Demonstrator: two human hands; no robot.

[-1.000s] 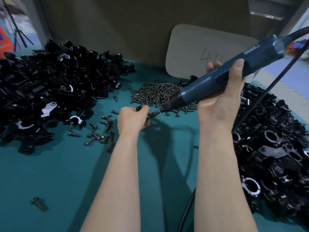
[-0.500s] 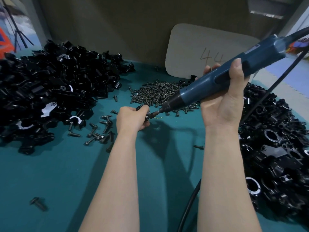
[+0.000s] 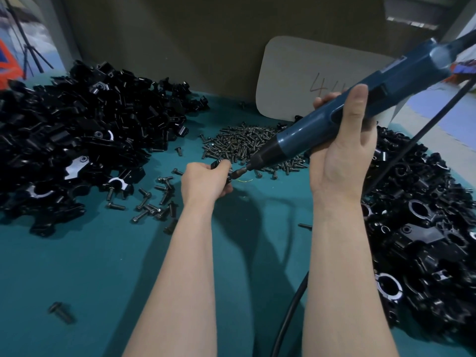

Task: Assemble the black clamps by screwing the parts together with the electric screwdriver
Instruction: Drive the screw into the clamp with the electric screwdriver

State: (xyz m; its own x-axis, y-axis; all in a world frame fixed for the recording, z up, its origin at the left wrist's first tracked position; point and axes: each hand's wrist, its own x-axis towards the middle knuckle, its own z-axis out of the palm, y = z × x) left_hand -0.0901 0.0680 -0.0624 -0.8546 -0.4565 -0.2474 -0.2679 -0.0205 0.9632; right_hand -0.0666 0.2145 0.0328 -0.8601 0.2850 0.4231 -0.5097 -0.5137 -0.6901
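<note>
My left hand [image 3: 203,180] grips a small black clamp [image 3: 215,164] above the teal table, and its fingers hide most of the part. My right hand [image 3: 340,155] is wrapped around the blue electric screwdriver [image 3: 342,119], which slants down to the left. The screwdriver's bit [image 3: 238,173] meets the clamp at my left fingers. A pile of dark screws [image 3: 247,144] lies just behind the hands.
A large heap of black clamp parts [image 3: 77,140] covers the left of the table. Another heap of black clamps [image 3: 422,228] fills the right side. Loose screws [image 3: 154,202] are scattered left of my left arm. A grey card [image 3: 304,78] leans on the back wall. The black cable [image 3: 288,315] runs under my right arm.
Both hands stay almost where they were, with the bit held against the clamp. My right hand has crept slightly right and up along the screwdriver.
</note>
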